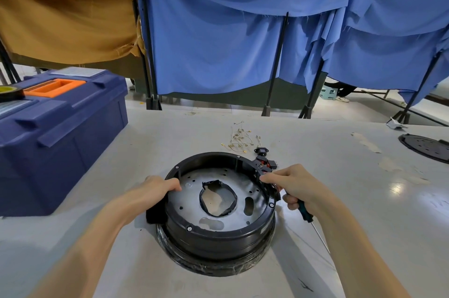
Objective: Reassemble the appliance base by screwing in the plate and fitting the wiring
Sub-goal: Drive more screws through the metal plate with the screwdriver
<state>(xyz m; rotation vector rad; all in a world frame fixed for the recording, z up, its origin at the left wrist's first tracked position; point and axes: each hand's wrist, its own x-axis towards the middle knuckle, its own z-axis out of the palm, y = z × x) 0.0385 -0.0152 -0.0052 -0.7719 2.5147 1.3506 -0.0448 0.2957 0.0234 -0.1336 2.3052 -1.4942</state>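
Observation:
A round black appliance base [218, 237] sits on the grey table in front of me. Inside it lies a grey metal plate [192, 202] with several holes and a taped centre opening. My left hand [155, 190] grips the base's left rim, fingers curled over the edge onto the plate. My right hand [296, 183] touches the right rim with its forefinger and holds a screwdriver [307, 213], its shaft pointing down toward me. A black switch and socket part [264, 164] with wiring hangs at the rim's back right. Loose wires with terminals [240, 139] lie behind the base.
A dark blue toolbox [56, 132] with an orange handle stands at the left, a tape roll [9, 92] on its lid. A black perforated disc [427, 147] lies at the far right. Blue and tan cloth screens hang behind the table.

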